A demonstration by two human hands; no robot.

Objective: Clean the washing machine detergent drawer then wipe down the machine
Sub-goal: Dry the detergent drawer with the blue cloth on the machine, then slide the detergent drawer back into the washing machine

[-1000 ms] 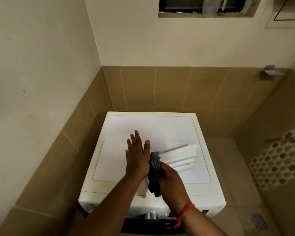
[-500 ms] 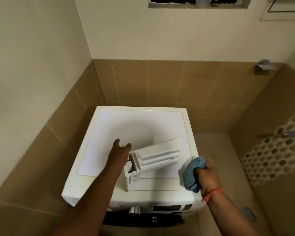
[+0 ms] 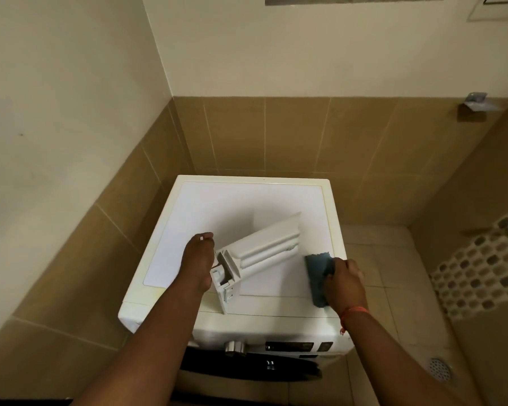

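Since the earlier frame, the right hand (image 3: pixel 345 284) had carried its blue cloth (image 3: pixel 319 278) to the washing machine (image 3: pixel 206 206) top's right edge, fingers curled around it. A white detergent drawer (image 3: pixel 258 256) lay diagonally on top, between the hands. The left hand (image 3: pixel 197 260) touched its near end, finger positions unclear. No writing was legible.

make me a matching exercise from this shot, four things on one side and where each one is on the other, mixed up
Things:
1. detergent drawer
2. blue cloth
3. floor drain
4. control knob

Places:
A. on the machine's front panel
B. gripped in the right hand
C. lying on top of the washing machine
D. in the tiled floor, lower right

Pairs: 1-C, 2-B, 3-D, 4-A
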